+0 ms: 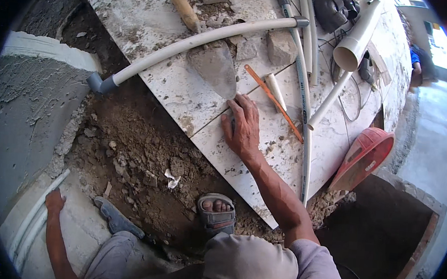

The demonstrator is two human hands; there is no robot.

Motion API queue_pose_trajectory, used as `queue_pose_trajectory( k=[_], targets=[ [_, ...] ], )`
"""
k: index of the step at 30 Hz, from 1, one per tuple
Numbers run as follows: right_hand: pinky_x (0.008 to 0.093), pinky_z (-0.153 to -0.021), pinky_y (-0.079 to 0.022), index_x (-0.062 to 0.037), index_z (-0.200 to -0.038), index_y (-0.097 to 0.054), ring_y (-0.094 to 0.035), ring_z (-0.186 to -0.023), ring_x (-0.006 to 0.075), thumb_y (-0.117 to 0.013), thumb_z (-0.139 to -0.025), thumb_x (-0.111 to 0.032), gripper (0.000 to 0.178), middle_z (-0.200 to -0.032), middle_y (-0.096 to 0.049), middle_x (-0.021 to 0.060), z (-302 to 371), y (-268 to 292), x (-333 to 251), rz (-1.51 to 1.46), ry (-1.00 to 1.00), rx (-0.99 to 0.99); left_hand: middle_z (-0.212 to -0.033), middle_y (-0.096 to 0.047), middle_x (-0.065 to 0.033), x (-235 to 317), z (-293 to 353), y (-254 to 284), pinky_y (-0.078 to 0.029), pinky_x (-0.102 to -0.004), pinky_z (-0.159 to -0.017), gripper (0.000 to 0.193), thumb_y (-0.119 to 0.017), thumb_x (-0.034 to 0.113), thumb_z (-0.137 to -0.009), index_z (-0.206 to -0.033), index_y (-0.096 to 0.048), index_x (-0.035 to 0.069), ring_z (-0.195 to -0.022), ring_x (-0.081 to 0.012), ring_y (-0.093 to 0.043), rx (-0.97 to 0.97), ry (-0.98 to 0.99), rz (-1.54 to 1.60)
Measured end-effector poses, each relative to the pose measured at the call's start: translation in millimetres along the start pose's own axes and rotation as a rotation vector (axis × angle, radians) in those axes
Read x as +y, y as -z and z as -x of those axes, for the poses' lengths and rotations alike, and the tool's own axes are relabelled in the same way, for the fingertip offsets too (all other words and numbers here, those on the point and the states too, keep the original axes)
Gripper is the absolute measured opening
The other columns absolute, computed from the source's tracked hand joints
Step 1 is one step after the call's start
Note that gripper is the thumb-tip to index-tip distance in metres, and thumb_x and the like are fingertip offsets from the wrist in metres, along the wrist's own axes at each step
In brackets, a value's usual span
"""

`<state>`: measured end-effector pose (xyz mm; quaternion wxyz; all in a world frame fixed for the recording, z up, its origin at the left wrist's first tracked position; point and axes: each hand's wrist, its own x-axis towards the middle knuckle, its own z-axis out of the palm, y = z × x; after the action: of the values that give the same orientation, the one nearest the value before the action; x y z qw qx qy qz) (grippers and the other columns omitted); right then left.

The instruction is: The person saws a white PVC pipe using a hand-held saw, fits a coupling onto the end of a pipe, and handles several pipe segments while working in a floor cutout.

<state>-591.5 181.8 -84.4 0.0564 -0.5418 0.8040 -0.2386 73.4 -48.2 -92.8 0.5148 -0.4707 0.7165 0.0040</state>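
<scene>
My right hand (244, 124) rests on the white tiled surface (178, 113), its bent fingers and thumb apart by the tip of a trowel (214, 69) with a wooden handle (185, 10). Beside that hand lie an orange hacksaw blade (272, 102) and a short white pipe piece (275, 91). Across the trowel runs a curved white pipe (199, 39) with a grey elbow (102, 83) at its near end. Low on the left, my left hand (55, 200) is closed at a white pipe (36, 210); its fingers are partly hidden.
Loose soil (134, 149) lies between the tiles and a rough concrete wall (34, 105). More pipes (354, 47), black fittings (331, 11) and stones (280, 47) cover the far tiles. A red hard-hat-like shell (365, 157) sits beside a deep pit (378, 223). Far right is another person (420, 65).
</scene>
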Motion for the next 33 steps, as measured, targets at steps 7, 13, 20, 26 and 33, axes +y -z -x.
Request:
queue_pose_trajectory(
  k=[7,13,20,26,33],
  targets=[
    [0.0472,-0.106,-0.027,-0.0044,-0.12,-0.048,-0.039,-0.124,0.0337,-0.059,-0.083,-0.017,0.04,-0.127,-0.045,0.015,1,1,0,0.011,-0.004,-0.001,-0.105,-0.062,-0.0244,-10,-8,37,-0.049,-0.0385,-0.084,0.068,-0.06,0.057,-0.074,-0.096,-0.064,-0.007,-0.099,-0.0309,-0.062,-0.434,0.257,0.325],
    [0.0476,-0.106,-0.027,-0.0048,-0.12,-0.048,-0.038,-0.124,0.0341,-0.06,-0.082,-0.016,0.042,-0.128,-0.044,0.0151,1,2,1,0.009,0.004,-0.014,-0.101,-0.063,-0.0233,-21,-5,4,-0.049,-0.0412,-0.083,0.05,-0.059,0.043,-0.08,-0.098,-0.062,-0.004,-0.096,-0.0325,-0.062,-0.242,0.097,0.142],
    [0.0483,-0.106,-0.027,-0.0048,-0.12,-0.047,-0.039,-0.124,0.0347,-0.06,-0.082,-0.016,0.042,-0.127,-0.045,0.0157,0,1,0,0.023,0.014,0.008,-0.086,-0.064,-0.0119,-23,-9,-49,-0.053,-0.0358,-0.068,0.017,-0.05,0.012,-0.088,-0.102,-0.056,0.007,-0.08,-0.025,-0.065,0.143,0.004,-0.228],
    [0.0486,-0.106,-0.027,-0.0041,-0.12,-0.048,-0.039,-0.124,0.0345,-0.06,-0.081,-0.016,0.041,-0.126,-0.045,0.0162,0,-1,-2,-0.025,0.016,0.004,-0.088,-0.063,-0.0081,-30,-18,-66,-0.053,-0.0316,-0.065,0.016,-0.051,0.009,-0.085,-0.1,-0.057,0.01,-0.076,-0.0216,-0.065,0.177,0.0,-0.251],
    [0.0481,-0.104,-0.028,-0.0037,-0.118,-0.049,-0.039,-0.124,0.0353,-0.06,-0.08,-0.012,0.04,-0.125,-0.046,0.0168,0,-1,-2,-0.059,0.046,0.031,-0.093,-0.062,-0.0214,-47,-13,-37,-0.05,-0.045,-0.078,0.03,-0.059,-0.003,-0.072,-0.101,-0.056,-0.001,-0.088,-0.035,-0.061,0.026,-0.205,0.069]
  ],
)
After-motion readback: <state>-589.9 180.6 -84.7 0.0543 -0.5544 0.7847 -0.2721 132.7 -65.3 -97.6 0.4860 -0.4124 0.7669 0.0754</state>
